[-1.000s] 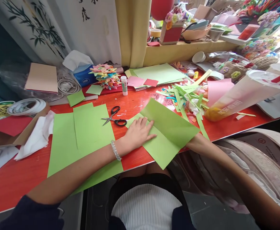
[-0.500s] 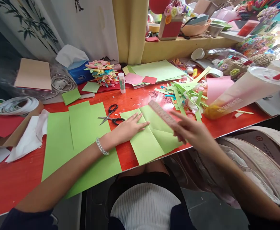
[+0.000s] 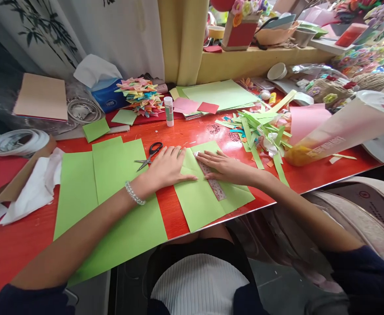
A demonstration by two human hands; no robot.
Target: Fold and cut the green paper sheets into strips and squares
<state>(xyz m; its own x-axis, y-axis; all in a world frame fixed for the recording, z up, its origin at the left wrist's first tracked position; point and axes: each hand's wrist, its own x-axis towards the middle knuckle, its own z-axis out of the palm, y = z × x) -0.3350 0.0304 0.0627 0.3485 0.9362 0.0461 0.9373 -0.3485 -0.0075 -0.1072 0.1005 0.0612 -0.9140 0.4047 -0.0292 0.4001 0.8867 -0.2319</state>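
A creased sheet of green paper [image 3: 198, 201] lies at the red table's front edge. Along its middle crease rests a patterned ruler [image 3: 216, 189]. My right hand [image 3: 223, 167] lies over the ruler's upper part, fingers stretched out flat. On the sheet's left side my left hand [image 3: 170, 168] presses down, its fingers extended and thumb spread toward the ruler. The scissors [image 3: 150, 156] sit half open beside my left hand, one handle hidden beneath it. Larger green sheets [image 3: 119, 175] lie under my left forearm.
A glue stick [image 3: 168, 111] stands behind the paper. Green paper strips [image 3: 252, 129] are heaped at the right, near a tilted drink cup [image 3: 339, 129]. A stack of colourful folded paper [image 3: 142, 97] and a blue tissue pack [image 3: 108, 95] stand at the back. An open bag [image 3: 352, 218] is below right.
My right hand has brought the ruler down from above the sheet and laid it flat along the crease. My left hand has shifted slightly left, over one scissor handle.
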